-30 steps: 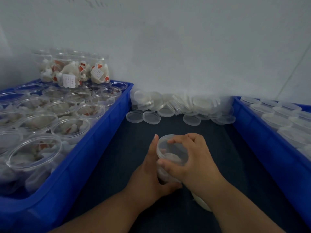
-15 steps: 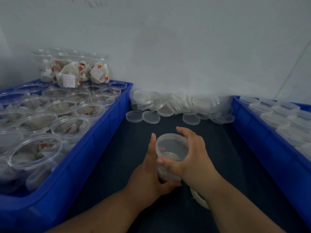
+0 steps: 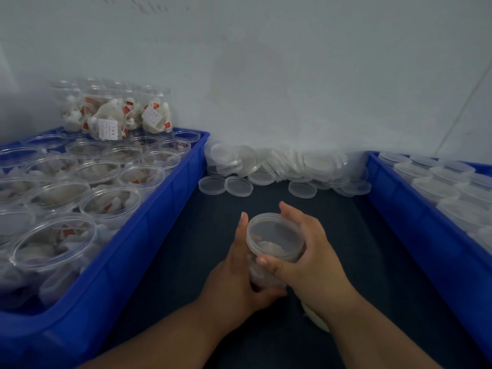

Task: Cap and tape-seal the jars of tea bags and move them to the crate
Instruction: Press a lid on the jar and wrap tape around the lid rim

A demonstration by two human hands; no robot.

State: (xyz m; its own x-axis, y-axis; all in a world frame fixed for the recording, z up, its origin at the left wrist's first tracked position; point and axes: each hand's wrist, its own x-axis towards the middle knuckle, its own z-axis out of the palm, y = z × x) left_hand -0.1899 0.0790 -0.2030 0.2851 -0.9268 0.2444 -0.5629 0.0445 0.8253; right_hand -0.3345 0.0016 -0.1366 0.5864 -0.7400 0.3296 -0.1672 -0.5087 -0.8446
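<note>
Shifted rimward, my right hand (image 3: 315, 262) clasps the lid (image 3: 274, 231) at 3 o'clock; my left hand (image 3: 234, 280) grips the jar (image 3: 260, 276).

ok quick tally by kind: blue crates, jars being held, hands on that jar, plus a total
blue crates: 2 (left crate, right crate)
held jar: 1
hands on it: 2 (left hand, right hand)
total: 5
</note>
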